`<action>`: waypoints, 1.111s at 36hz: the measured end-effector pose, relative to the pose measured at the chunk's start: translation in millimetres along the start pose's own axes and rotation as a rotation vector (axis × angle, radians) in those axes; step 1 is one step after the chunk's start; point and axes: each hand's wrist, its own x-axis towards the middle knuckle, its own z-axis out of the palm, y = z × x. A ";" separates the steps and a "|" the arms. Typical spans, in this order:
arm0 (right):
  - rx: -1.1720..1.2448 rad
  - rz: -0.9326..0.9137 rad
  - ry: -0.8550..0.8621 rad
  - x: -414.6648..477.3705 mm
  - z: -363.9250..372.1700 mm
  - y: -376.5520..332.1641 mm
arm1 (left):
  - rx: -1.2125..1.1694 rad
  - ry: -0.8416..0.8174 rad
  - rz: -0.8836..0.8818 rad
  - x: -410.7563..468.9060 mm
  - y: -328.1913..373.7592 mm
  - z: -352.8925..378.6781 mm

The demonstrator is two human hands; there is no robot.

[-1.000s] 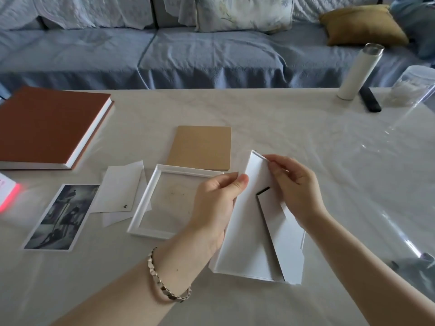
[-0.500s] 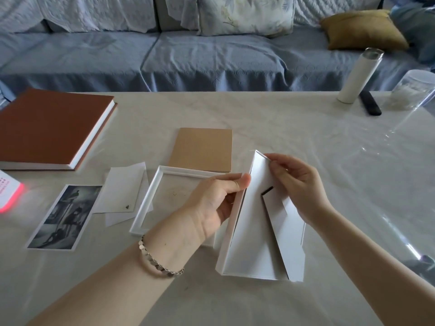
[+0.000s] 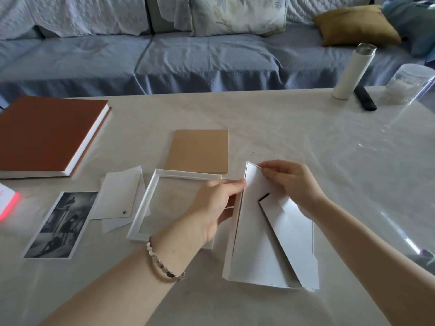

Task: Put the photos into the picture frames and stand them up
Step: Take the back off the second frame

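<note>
Holding the white frame back-side up and tipped on its lower edge, the left hand clamps the long rail at nine o'clock, thumb on top and fingers curled behind. That probably steadies it so the back can be worked. The right hand, at twelve o'clock on the frame, pinches the top edge of the back panel between thumb and forefinger, most likely to seat or free it. I cannot tell which.

The panel is smooth, matte white board. A long stand flap angles off it, with a dark slit at its upper end.

At nine o'clock from the held frame, a second frame lies flat on the counter. It is thin, glossy and rectangular, with a clear pane and no back. Its likely backing, a plain brown card, lies just beyond at eleven o'clock.

The black-and-white photo, white-bordered, waits further out at nine o'clock beside two white paper slips, not yet in a frame.
</note>
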 end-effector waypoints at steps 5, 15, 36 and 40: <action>-0.122 -0.082 -0.021 -1.0 7.4 -6.1 | 0.117 0.023 0.049 3.7 8.8 -3.1; -0.068 -0.103 -0.021 -10.5 7.8 -0.1 | -0.154 -0.071 -0.099 5.7 4.9 -0.7; -0.149 -0.151 0.061 -15.1 2.9 11.9 | -0.037 -0.121 -0.196 9.5 -1.5 -6.3; -0.058 -0.163 0.025 -17.5 1.5 8.6 | -0.051 -0.123 -0.153 7.0 -3.4 -3.2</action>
